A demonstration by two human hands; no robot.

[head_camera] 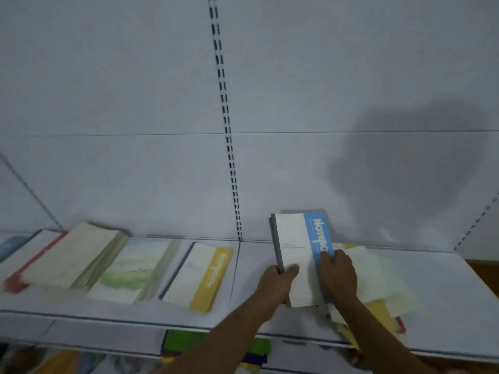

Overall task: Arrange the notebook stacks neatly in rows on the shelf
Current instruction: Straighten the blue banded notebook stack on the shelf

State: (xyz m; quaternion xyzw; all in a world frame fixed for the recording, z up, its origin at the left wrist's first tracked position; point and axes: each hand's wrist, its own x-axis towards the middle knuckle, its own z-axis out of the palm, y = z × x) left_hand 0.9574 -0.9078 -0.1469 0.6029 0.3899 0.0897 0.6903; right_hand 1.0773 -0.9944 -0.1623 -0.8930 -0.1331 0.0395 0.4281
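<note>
I've got both hands on the blue-striped notebook stack right now, over the right half of the shelf. My left hand grips its grey spine edge, thumb on the white cover and fingers curled under. My right hand holds the blue edge, fingers wrapped over the strip. So both sets of fingers are closed on the stack, one on each long side.

Here's what matters: the stack's long axis runs away from me toward the back panel, far end tipped up, near end between my palms. It sits just over the loose pile of pale and yellow notebooks sprawled to its right, partly hidden under my right hand.

The finished row lies to my left: the yellow-striped stack, then the landscape-cover stack, then the thick cream stack. There's a bare stretch of shelf between the yellow-striped stack and what I'm holding.

My read: the stack should go left and down into that gap, spine parallel to the yellow-striped one. The left hand is nearer that gap, so it would lead. Blur is heavy, so I can't judge whether the near end touches the shelf.
</note>
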